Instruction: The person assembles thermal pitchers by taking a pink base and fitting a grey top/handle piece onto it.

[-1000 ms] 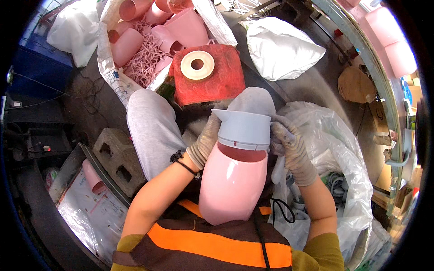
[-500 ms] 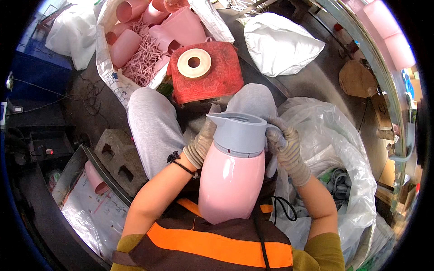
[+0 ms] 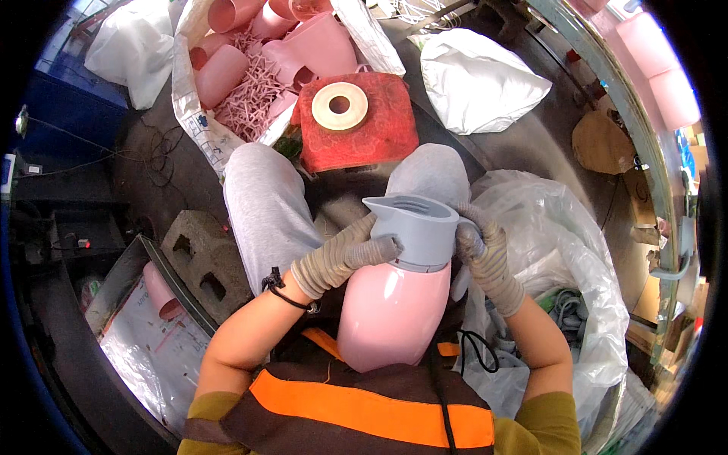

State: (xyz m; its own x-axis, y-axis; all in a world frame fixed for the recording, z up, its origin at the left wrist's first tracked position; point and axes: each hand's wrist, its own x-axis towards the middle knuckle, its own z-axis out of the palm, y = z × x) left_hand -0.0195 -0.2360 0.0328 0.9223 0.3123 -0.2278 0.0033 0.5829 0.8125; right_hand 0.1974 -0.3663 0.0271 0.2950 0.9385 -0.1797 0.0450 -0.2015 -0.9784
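Observation:
A jug with a rounded pink body (image 3: 394,315) rests against my lap, its spouted grey top (image 3: 413,231) tilted away from me. My left hand (image 3: 337,258), in a striped work glove, grips the left side of that top, with the thumb lying across the front of the collar. On the other side my gloved right hand (image 3: 489,258) is closed around the grey handle area; its fingers partly cover the handle. The top sits on the body with a narrow seam between them.
Ahead stands a red padded block (image 3: 360,144) bearing a cream ring (image 3: 339,106). A white sack (image 3: 186,98) behind it holds pink jug bodies and pink strips. Right of me, a clear plastic bag (image 3: 599,288) contains grey parts. A concrete block (image 3: 205,258) lies left.
My left hand has come around the front of the grey top, its thumb now across the collar. The jug has shifted slightly right and down in view.

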